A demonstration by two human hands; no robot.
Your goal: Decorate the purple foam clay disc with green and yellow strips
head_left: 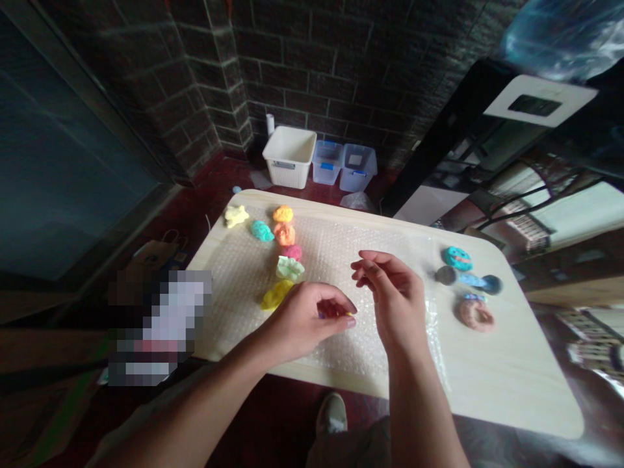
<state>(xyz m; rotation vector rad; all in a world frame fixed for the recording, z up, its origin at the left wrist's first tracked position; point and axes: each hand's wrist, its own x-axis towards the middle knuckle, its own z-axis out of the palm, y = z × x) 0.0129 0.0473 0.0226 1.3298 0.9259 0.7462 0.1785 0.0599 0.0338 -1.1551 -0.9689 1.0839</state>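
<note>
My left hand (307, 318) is curled above the bubble wrap sheet (336, 253), its fingertips pinched on a small yellow bit of clay (349, 314). My right hand (390, 286) hovers just to the right, fingers loosely bent and apart, holding nothing I can see. Left of my hands lie clay shapes: a yellow lump (275, 294), a pale green flower (289, 268), a pink piece (293, 251), two orange pieces (284, 233), a teal piece (262, 231) and a yellow star (235, 215).
On the light wooden table (511, 383), right side, lie a teal clay disc (457, 258), a blue roller tool (470, 279) and a pink clay ring (475, 314). A white bin (289, 156) and two clear boxes (344, 166) stand on the floor by the brick wall.
</note>
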